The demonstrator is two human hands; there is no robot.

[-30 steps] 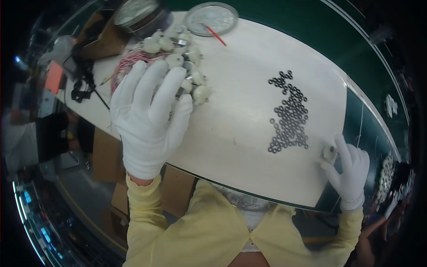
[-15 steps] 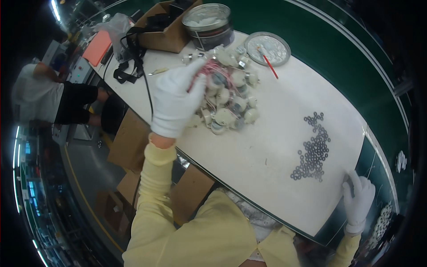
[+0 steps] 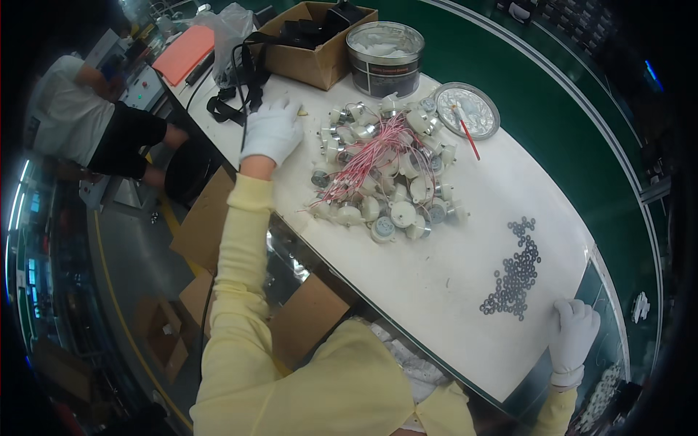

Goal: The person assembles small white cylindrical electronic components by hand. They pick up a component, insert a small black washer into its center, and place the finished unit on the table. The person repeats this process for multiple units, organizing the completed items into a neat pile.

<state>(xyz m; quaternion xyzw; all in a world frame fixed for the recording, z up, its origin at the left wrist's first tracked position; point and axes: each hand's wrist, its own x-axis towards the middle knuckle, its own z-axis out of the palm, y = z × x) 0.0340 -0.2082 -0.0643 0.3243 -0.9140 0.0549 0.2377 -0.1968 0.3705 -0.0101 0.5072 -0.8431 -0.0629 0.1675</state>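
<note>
My left hand (image 3: pixel 273 131), white-gloved, lies over the tabletop left of the pile, palm down with its fingers stretched out. A yellowish bit of a small thin tool (image 3: pixel 302 112) shows beside its fingertips; the glove hides the rest. To its right is a heap of small round white motor-like parts (image 3: pixel 403 214) with metal sides, topped by a bundle of pink-red wires (image 3: pixel 374 156). At the table's right edge rests my right hand (image 3: pixel 574 330), also gloved, fingers curled together and nothing visible in them. Nearest to it lie many small dark ring washers (image 3: pixel 515 280).
Behind the heap stand a tin of pale paste (image 3: pixel 385 62) and a round lid (image 3: pixel 487 109) with paste and a red-handled brush (image 3: pixel 469 134). A cardboard box (image 3: pixel 309 58), black straps (image 3: pixel 229 109) and a plastic bag (image 3: pixel 231 33) are farther left. Another person (image 3: pixel 80 109) sits beyond.
My left hand has moved left off the heap, leaving the wire bundle on top, and now covers the small tool. My right hand's fingers have curled together. The view has shifted.
</note>
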